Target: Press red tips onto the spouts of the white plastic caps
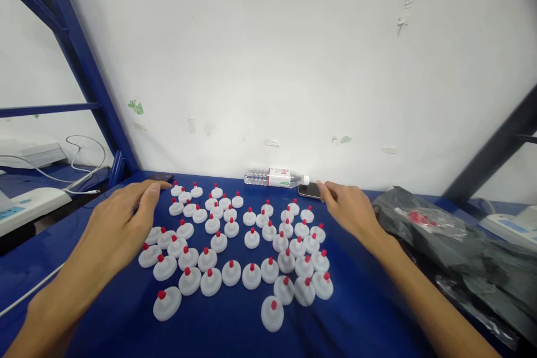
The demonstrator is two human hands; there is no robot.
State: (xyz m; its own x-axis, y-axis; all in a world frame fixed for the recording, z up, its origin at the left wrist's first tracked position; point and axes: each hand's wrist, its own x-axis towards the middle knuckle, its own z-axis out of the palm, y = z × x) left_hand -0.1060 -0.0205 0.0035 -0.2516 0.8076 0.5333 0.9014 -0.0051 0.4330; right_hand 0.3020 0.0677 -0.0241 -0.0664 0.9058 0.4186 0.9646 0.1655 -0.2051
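Note:
Many round white plastic caps with red tips [251, 238] stand spread over the blue table [210, 324]. My left hand [126, 218] is at the left rear of the group, palm down, its fingers reaching toward the rearmost caps and a dark flat object [161, 177]. I see nothing held in it, and its thumb lies apart from the fingers. My right hand [346, 207] is at the right rear, loosely bent, with its fingertips beside or on the edge of a dark phone [309, 190]. Nothing shows between its fingers, though their undersides are hidden.
A clear water bottle [277, 177] lies on its side along the white wall [268, 67]. On the right is a dark plastic bag [461, 251] with a clear bag of red pieces [423, 218] on it. Blue frame posts [79, 56] and a power strip [29, 207] are at left.

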